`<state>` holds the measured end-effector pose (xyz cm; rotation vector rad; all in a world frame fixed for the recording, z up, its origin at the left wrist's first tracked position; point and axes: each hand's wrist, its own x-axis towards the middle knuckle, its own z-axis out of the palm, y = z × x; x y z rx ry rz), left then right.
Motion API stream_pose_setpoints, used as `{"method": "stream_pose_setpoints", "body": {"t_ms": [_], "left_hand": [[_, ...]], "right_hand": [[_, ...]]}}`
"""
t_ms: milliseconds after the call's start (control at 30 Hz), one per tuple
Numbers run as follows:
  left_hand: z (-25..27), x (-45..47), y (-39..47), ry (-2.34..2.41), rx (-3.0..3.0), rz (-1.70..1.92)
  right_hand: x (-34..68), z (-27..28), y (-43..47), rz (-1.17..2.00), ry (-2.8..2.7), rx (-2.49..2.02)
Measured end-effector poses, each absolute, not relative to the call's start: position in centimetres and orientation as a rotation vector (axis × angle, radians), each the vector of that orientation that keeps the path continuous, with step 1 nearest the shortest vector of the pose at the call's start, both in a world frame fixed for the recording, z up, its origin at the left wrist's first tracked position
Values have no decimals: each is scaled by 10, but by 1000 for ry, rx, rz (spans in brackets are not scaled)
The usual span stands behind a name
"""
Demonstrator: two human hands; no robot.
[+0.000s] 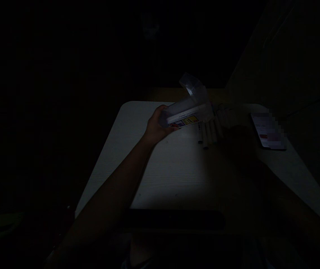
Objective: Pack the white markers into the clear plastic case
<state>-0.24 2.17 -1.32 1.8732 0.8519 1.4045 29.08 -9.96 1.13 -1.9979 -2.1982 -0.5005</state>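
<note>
My left hand [160, 123] is wrapped round the lower end of a clear plastic case [186, 110], which tilts up to the right with its hinged lid raised. A coloured label runs along the near side of the case, and something pale and long shows inside. Several marker pens [209, 130] lie side by side on the white table [171, 168], just right of and partly behind the case. My right hand [237, 144] is in deep shadow close to the pens' right side. Its fingers are too dark to make out.
A phone [268, 130] with a lit screen lies at the table's right side. A dark bar-like strip [171, 218] runs along the table's near edge. A thin cable [314, 102] crosses the dark area at right. Most surroundings are black.
</note>
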Motion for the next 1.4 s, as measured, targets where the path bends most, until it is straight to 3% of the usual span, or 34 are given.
{"method": "stream_pose_setpoints", "body": {"t_ms": [233,500,900,1400], "left_hand": [[-10,-2,19,902,1854,1370],[-9,-2,19,883,1850,1362],[-11,-4,19,906,1841,1385],[-13,-6,20,882,1898,1421]], "right_hand": [[284,53,-92,-135,-1765,-1705],[240,98,-67,355,-1852,-1468],[241,93,-38,155,-1803,-1544],[239,102,-32,298,-1867,-1874]]}}
